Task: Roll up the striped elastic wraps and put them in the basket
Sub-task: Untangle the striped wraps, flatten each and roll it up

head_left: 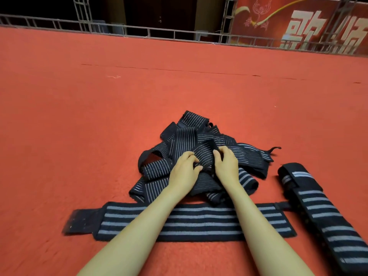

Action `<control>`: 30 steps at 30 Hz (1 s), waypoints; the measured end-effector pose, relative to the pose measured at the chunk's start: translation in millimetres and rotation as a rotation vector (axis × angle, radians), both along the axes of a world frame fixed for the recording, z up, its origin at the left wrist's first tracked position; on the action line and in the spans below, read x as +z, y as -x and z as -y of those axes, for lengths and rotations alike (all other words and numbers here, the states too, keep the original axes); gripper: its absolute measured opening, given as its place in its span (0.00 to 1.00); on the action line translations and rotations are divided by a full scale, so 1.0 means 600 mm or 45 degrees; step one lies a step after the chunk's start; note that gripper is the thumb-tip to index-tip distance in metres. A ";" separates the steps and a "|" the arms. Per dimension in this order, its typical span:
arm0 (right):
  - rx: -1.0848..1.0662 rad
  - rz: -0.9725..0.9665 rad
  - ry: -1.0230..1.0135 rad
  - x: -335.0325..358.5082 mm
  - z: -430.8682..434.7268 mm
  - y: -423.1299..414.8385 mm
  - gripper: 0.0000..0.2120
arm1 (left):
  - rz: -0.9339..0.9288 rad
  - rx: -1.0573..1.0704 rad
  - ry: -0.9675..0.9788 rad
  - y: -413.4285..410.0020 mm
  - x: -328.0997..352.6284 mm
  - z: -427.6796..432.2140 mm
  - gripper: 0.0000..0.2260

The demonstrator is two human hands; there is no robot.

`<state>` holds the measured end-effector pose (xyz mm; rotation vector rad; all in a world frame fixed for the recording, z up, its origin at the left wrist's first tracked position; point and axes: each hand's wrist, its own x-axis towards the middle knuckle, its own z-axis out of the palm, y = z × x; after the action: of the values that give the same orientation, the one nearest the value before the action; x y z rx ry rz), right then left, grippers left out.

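Red carpet floor (99,116), metal rail (200,35) behind. Left hand (184,173) and right hand (226,165) curl fingers (191,156) round one striped wrap (203,154).

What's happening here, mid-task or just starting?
A person's left hand and right hand both grip the top wrap of a tangled pile on red carpet. One wide wrap lies flat nearer them, a second wide wrap at right. Nothing looks fully rolled; no basket in view.
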<state>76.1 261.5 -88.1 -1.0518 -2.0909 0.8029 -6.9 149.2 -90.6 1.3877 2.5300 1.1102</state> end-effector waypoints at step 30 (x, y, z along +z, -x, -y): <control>0.896 -0.421 0.363 0.250 0.243 -0.214 0.25 | 0.732 -0.324 -0.931 -0.156 0.313 0.273 0.03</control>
<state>204.3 116.0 62.0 -0.2450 -2.0861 1.5324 86.8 -14.7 97.0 1.1798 1.5555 2.1065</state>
